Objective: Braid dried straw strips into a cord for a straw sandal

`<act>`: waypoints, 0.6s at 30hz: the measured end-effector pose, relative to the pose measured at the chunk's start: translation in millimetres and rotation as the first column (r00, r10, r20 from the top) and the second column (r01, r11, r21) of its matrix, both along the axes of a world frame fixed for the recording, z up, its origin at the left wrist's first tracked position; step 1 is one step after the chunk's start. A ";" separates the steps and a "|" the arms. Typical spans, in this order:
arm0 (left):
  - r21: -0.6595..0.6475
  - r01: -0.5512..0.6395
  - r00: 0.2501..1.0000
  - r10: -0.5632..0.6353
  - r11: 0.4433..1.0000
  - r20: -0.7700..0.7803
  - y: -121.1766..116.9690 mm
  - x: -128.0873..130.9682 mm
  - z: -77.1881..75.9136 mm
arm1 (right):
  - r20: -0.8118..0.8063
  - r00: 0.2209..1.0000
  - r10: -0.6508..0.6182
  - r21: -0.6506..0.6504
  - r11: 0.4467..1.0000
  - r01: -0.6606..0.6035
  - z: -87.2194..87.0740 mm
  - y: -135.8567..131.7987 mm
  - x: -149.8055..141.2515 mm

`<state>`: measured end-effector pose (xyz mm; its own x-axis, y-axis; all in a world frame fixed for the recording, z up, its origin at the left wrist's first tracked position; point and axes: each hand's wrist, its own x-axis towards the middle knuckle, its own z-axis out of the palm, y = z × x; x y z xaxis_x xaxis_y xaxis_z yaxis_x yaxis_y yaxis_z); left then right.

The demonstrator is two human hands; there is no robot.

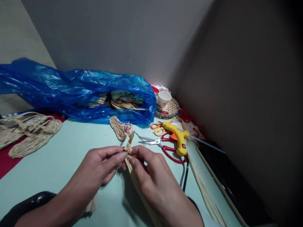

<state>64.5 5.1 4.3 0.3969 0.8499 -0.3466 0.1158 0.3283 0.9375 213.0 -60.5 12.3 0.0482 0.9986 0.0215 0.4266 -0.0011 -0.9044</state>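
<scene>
Between my two hands is a short braid of pale dried plant strips (128, 147), its end sticking up above the fingertips. My left hand (104, 165) pinches it from the left side with thumb and forefinger. From the right, my right hand (151, 171) is closed on the strips just below the braided part. Long loose strips (136, 183) run down from it beneath my right hand. Just beyond the fingers lies a small woven sole (117, 127) with a pink piece beside it. Red-handled scissors (169, 148) lie to the right, blades pointing left.
A yellow glue gun (178, 137) rests over the scissors, its cord running toward me. Orange-handled scissors (155, 126) lie behind. A blue plastic bag (71, 91) of dried strips spans the back. Woven sandals (35, 132) lie left; a basket (174, 107) holds a white cup (164, 98).
</scene>
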 end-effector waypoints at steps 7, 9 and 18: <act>0.185 -0.053 0.989 0.077 0.981 -0.126 0.7 -6.2 -1.3 | 0.291 0.956 0.026 -0.063 0.998 -0.008 8.3 -0.1 4.3; 0.161 -0.076 0.991 0.093 0.984 -0.100 1.9 -6.8 -1.9 | 0.337 0.941 0.041 -0.047 0.999 -0.027 6.8 -1.3 1.8; -0.101 -0.238 0.971 0.235 0.966 -0.042 -6.5 -0.9 1.3 | 0.700 0.713 0.041 0.398 0.807 -0.437 -35.4 -6.2 -21.1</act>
<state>63.6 -1.4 5.6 0.1770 0.8768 -0.4471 0.0503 0.4456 0.8938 191.8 -66.7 -23.1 -0.4136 0.7950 0.4438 0.8004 0.5498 -0.2389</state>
